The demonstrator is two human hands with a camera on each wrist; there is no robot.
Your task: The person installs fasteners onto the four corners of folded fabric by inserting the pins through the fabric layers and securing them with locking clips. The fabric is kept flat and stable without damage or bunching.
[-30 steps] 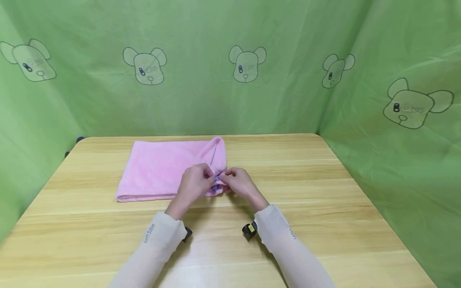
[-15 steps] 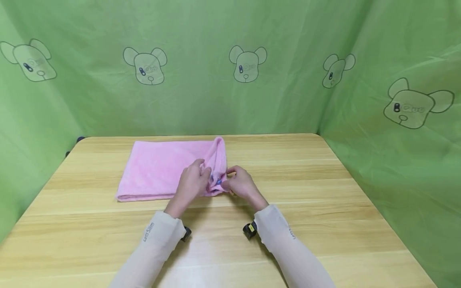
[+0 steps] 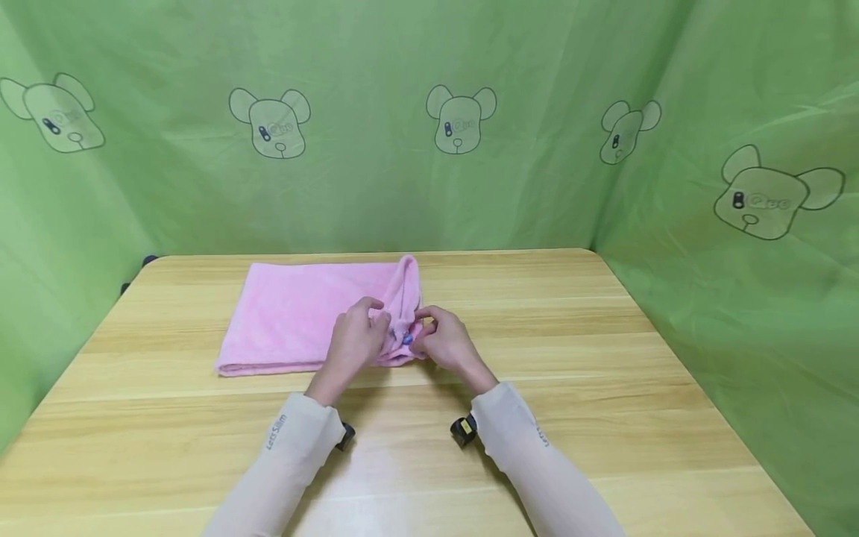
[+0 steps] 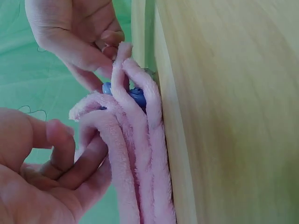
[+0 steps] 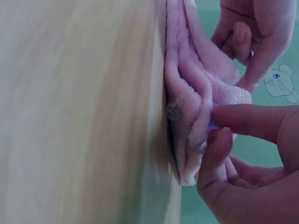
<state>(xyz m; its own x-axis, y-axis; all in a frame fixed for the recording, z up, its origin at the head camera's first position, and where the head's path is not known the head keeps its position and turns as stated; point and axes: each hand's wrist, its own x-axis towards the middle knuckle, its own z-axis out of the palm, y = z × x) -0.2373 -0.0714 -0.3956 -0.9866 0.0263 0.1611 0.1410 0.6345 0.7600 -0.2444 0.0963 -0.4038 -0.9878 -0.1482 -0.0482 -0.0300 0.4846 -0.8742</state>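
A folded pink plush cloth [image 3: 309,306] lies flat on the table, its right end turned up and bunched. Blue snap buttons [image 4: 138,97] show between the layers there, and a clear round snap [image 5: 173,111] sits on another layer. My left hand [image 3: 356,335] is at the left of the bunch, its fingers curled into a fold [image 4: 105,123] with the thumb apart from the cloth. From the right, my right hand [image 3: 448,341] pinches the cloth's edge beside a blue snap between thumb and index finger. The cloth partly hides the fingertips.
The wooden table [image 3: 577,418] reaches past the cloth on all sides. A green curtain [image 3: 376,194] printed with bear heads stands behind and at both sides. Each wrist carries a small black camera [image 3: 463,430].
My left thumb and fingers have drawn back left from the blue snap, which now shows. The right hand has stayed by the cloth's edge, its fingers shifting slightly. The cloth's main part stays put.
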